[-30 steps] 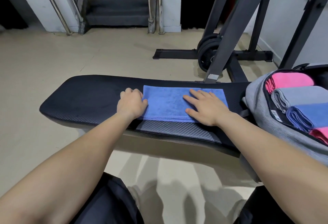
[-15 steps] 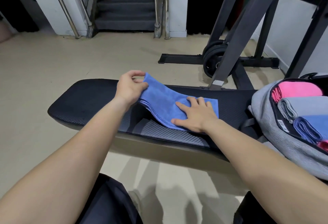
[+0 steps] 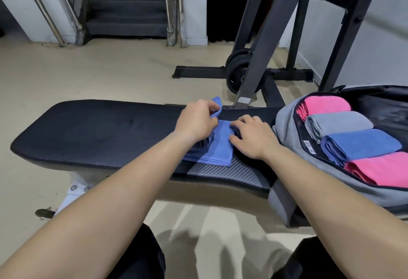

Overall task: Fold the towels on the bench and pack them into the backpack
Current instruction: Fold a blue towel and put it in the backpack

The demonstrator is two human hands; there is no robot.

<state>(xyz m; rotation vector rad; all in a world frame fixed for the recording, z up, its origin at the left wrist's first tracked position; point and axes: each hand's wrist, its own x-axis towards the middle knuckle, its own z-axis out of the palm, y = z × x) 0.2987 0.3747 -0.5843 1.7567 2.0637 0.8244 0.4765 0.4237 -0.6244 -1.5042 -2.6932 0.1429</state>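
A blue towel lies folded narrow on the black bench, right of the middle. My left hand pinches the towel's far edge, and a blue corner sticks up past its fingers. My right hand rests on the towel's right side with fingers curled onto the cloth. To the right, an open grey backpack sits on the bench end. Inside it lie folded towels in a row: pink, grey, blue and pink.
A dark steel rack with weight plates stands behind the bench. Stairs with metal handrails rise at the back. Beige floor surrounds the bench; my dark-clothed knees are below.
My left hand has carried the towel's left end over to the right, halving its width. My right hand has shifted from flat on the towel to its right edge.
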